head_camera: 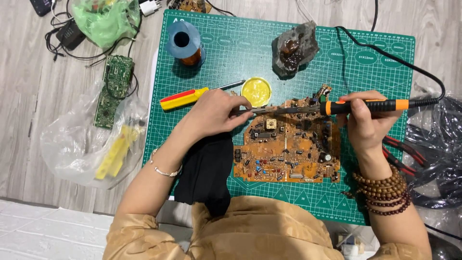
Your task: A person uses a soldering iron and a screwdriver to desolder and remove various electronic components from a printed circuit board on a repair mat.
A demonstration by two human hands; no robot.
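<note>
An orange-brown circuit board (288,154) with many small parts lies on a green cutting mat (226,53). My left hand (214,113) pinches metal tweezers (260,110) whose tips reach over the board's top edge. My right hand (365,123) grips a soldering iron (370,106) with an orange and black handle; its metal tip points left toward the tweezers, just above the board.
A red-and-yellow screwdriver (185,97), a round yellow flux tin (256,91), a blue solder spool (184,44) and a dark crusted sponge (294,48) sit on the mat. A green board (113,89) and plastic bags lie left. Red-handled pliers (399,154) and black cables lie right. A black cloth (204,173) lies under my left forearm.
</note>
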